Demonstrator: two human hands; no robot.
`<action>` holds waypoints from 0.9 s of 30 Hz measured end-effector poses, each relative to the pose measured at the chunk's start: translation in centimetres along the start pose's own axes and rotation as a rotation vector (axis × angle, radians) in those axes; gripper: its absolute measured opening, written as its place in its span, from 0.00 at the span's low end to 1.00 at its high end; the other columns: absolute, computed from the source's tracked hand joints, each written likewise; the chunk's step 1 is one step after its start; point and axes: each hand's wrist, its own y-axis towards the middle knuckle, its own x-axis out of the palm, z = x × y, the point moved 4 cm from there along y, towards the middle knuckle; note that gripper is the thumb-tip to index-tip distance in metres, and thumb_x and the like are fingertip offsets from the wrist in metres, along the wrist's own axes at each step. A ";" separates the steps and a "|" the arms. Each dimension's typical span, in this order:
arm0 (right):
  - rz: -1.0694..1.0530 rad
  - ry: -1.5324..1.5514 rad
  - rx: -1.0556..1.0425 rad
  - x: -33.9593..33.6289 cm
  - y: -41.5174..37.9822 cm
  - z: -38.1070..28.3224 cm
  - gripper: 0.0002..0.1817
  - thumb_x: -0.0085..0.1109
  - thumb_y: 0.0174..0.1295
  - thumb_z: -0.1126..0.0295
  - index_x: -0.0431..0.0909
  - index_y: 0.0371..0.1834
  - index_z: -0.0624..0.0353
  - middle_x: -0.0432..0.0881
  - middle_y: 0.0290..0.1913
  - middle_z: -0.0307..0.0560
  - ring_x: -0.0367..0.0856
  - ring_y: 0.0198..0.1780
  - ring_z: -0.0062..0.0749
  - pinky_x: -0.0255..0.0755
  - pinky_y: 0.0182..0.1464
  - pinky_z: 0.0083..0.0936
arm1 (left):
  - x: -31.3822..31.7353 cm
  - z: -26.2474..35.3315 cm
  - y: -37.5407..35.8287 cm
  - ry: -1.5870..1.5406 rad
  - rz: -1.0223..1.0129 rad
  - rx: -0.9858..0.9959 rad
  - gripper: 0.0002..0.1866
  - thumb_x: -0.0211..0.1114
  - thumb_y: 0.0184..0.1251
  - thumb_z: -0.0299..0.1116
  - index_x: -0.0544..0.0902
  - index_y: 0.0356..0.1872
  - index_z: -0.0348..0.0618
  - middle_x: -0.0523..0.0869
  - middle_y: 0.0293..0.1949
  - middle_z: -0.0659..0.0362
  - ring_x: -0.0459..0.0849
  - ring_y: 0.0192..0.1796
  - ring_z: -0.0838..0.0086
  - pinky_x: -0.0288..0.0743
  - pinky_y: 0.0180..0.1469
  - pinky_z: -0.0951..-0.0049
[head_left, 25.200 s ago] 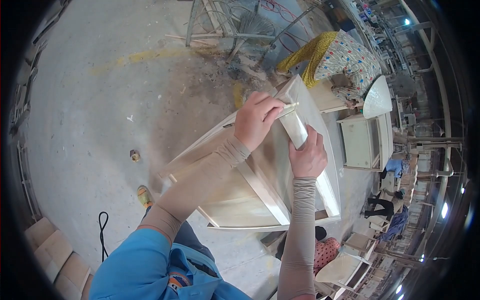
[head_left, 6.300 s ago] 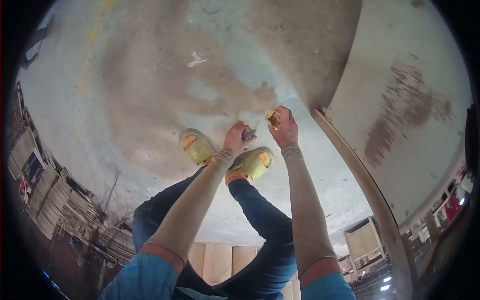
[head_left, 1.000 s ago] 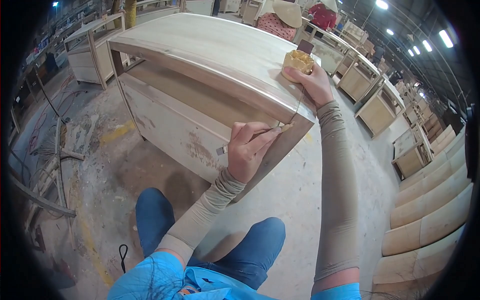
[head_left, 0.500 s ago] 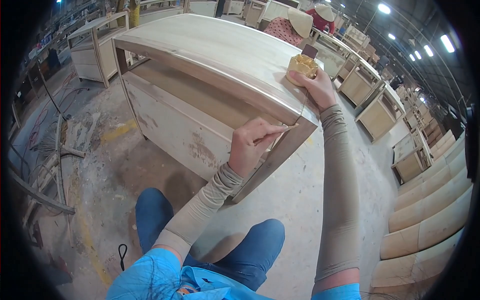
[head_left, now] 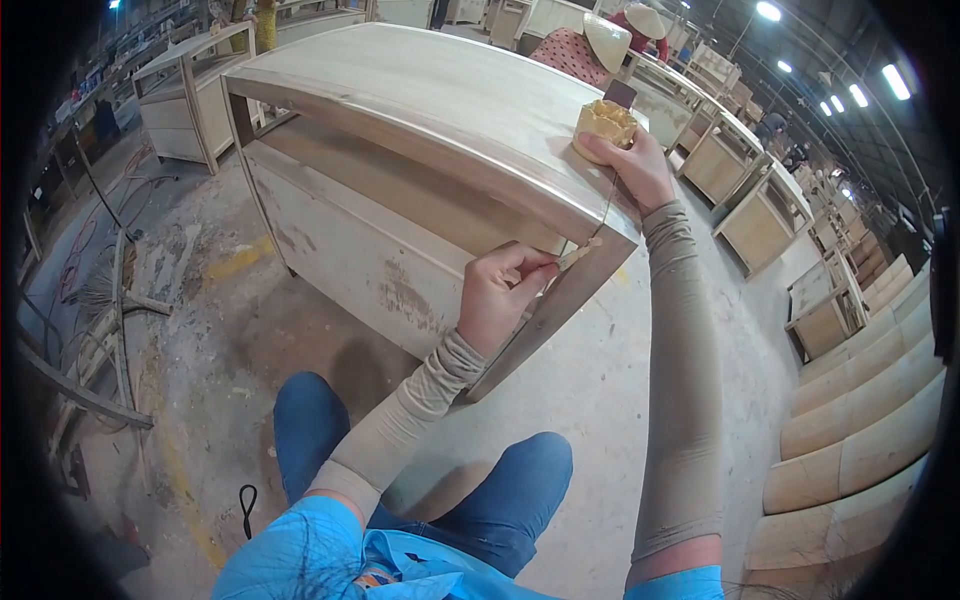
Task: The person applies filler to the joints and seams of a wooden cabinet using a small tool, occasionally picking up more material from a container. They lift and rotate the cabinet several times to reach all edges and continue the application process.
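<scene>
A pale unfinished wooden cabinet (head_left: 420,90) stands in front of me. My left hand (head_left: 505,298) grips a small putty knife (head_left: 577,256) and presses its tip against the cabinet's front right corner joint, just under the top edge. My right hand (head_left: 632,165) rests on the cabinet top near that corner and holds a small tub of tan wood filler (head_left: 604,122). Both arms wear beige sleeves.
My knees in blue jeans (head_left: 500,500) are bent over a dusty concrete floor. Another cabinet (head_left: 185,95) stands at the left, and more cabinets (head_left: 755,190) fill the right. A person in a conical hat (head_left: 600,40) works behind. Curved wooden panels (head_left: 860,420) are stacked at right.
Over the last second my left hand has shifted slightly up and right along the corner, turning the knife tip into the joint. My right hand stays on the filler tub.
</scene>
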 end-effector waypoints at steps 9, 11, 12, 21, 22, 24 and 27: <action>-0.046 0.080 0.016 0.2 -0.2 -0.2 0.23 0.76 0.54 0.63 0.81 0.49 0.66 0.86 0.44 0.41 0.83 0.42 0.19 0.78 0.46 0.19 | -0.3 3.2 0.3 0.452 0.139 0.579 0.15 0.74 0.51 0.20 0.90 0.40 0.50 0.83 0.34 0.66 0.74 0.38 0.73 0.71 0.39 0.74; -0.038 0.097 0.021 0.3 -0.3 -0.3 0.24 0.76 0.54 0.64 0.81 0.50 0.66 0.86 0.44 0.41 0.83 0.42 0.20 0.78 0.46 0.19 | 0.1 3.4 0.6 0.489 0.146 0.618 0.15 0.74 0.50 0.21 0.91 0.40 0.51 0.84 0.35 0.68 0.74 0.39 0.72 0.71 0.42 0.74; -0.046 0.111 0.009 0.3 -0.2 -0.2 0.24 0.76 0.54 0.64 0.80 0.50 0.66 0.85 0.44 0.41 0.83 0.42 0.20 0.78 0.46 0.19 | 0.2 3.4 0.7 0.507 0.150 0.639 0.16 0.74 0.50 0.22 0.91 0.40 0.51 0.84 0.35 0.68 0.74 0.40 0.72 0.71 0.44 0.74; -0.044 0.131 0.012 0.4 -0.2 -0.1 0.24 0.75 0.54 0.64 0.80 0.50 0.66 0.86 0.45 0.41 0.83 0.42 0.20 0.79 0.46 0.19 | -0.4 3.1 1.1 0.558 0.028 0.708 0.16 0.75 0.48 0.23 0.91 0.40 0.53 0.85 0.37 0.70 0.74 0.39 0.72 0.70 0.44 0.74; -0.044 0.115 0.012 0.4 -0.1 -0.2 0.24 0.75 0.54 0.64 0.80 0.50 0.66 0.86 0.45 0.41 0.83 0.42 0.20 0.79 0.46 0.19 | -0.4 3.2 1.3 0.569 0.035 0.720 0.17 0.75 0.47 0.23 0.91 0.41 0.53 0.85 0.37 0.70 0.74 0.40 0.72 0.70 0.44 0.74; -0.043 0.080 0.017 0.3 -0.2 -0.3 0.24 0.75 0.54 0.64 0.81 0.50 0.67 0.86 0.44 0.41 0.83 0.42 0.20 0.79 0.46 0.19 | -0.1 3.4 1.5 0.587 0.047 0.742 0.17 0.75 0.47 0.23 0.91 0.41 0.53 0.85 0.37 0.70 0.74 0.40 0.73 0.70 0.44 0.74; -0.040 0.092 0.009 0.3 -0.2 -0.3 0.24 0.75 0.54 0.64 0.81 0.50 0.67 0.86 0.44 0.42 0.83 0.42 0.20 0.78 0.46 0.19 | 0.0 2.3 1.5 0.537 0.019 0.721 0.17 0.75 0.47 0.23 0.91 0.41 0.53 0.86 0.37 0.70 0.74 0.40 0.73 0.71 0.45 0.74</action>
